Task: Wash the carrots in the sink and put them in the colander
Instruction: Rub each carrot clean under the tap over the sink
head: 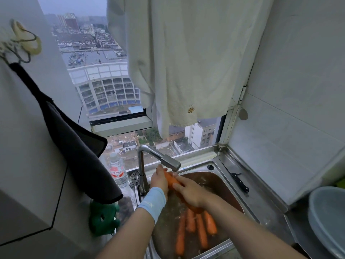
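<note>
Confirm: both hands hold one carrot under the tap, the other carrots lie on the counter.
No: the head view shows the other carrots lying in the sink, not on the counter. The left hand and right hand hold one carrot under the tap.

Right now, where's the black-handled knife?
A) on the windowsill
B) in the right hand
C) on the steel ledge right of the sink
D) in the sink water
C: the knife lies on the steel ledge right of the sink, while the left hand and right hand hold a carrot.
</note>
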A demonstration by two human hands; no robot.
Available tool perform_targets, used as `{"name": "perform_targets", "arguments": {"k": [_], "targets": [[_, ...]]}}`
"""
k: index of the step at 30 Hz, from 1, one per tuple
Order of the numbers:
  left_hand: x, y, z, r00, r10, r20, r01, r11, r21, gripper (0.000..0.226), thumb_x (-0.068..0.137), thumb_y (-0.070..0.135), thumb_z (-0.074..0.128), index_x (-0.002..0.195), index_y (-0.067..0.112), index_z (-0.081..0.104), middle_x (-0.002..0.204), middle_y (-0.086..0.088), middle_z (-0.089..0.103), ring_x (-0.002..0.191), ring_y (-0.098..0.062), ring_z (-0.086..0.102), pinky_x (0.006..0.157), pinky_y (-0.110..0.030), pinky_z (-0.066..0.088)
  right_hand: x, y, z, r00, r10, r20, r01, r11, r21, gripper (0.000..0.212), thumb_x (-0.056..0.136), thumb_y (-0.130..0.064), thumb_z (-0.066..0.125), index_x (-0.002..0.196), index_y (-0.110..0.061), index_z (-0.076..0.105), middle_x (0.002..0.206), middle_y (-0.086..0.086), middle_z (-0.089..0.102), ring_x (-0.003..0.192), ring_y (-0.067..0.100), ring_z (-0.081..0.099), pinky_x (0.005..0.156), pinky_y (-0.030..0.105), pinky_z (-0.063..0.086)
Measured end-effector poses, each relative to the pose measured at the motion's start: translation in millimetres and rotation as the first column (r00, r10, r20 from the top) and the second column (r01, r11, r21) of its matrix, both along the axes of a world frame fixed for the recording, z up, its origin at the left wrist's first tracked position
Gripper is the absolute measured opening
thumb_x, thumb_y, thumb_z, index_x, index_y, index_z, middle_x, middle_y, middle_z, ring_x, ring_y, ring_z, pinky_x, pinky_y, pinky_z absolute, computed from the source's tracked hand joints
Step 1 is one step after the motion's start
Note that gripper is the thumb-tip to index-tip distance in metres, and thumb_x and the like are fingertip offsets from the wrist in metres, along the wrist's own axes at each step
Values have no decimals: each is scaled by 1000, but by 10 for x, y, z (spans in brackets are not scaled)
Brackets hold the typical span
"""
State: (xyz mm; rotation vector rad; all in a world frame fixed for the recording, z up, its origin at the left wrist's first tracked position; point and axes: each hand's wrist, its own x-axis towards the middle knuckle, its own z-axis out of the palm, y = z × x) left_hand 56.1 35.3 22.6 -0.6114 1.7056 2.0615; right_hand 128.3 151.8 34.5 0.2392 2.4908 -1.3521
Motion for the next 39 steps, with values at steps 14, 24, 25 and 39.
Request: {"name": "perform_targets", "arguments": {"k": [14, 24, 25, 39], "targets": [[98, 37, -13, 986, 92, 141, -94, 995, 10, 50, 98, 55, 51, 110, 8, 64, 96, -15, 71, 90, -33, 68, 90, -47, 56, 44, 66, 17, 999, 29, -27, -26, 995, 94, 53, 64, -48, 79, 103, -27, 51, 103, -3, 64, 94, 13, 64, 87, 37, 56], [282, -54, 18, 995, -102, -9, 100, 945, 311, 28, 102, 8, 53, 130, 8, 53, 117, -14, 64, 109, -27, 63, 100, -43, 50, 46, 197, -21, 995, -43, 85, 52, 993, -105, 27, 104, -37, 50, 101, -20, 70, 91, 2, 71, 85, 21, 67, 96, 49, 53], [291, -23, 49, 993, -111, -30, 115, 965, 234, 27, 102, 13, 55, 128, 7, 54, 113, -15, 66, 105, -27, 64, 96, -41, 52, 54, 177, -1, 994, -45, 98, 57, 991, -120, 32, 106, -37, 46, 98, -17, 70, 88, 3, 71, 82, 20, 66, 96, 49, 53], [134, 18, 207, 982, 57, 180, -119, 927, 356, 29, 105, 32, 49, 97, 7, 62, 75, -14, 72, 79, -28, 67, 81, -42, 57, 34, 231, 51, 991, -33, 127, 52, 987, -152, 33, 94, -49, 65, 111, -20, 63, 102, 8, 74, 89, 24, 72, 89, 42, 59]]}}
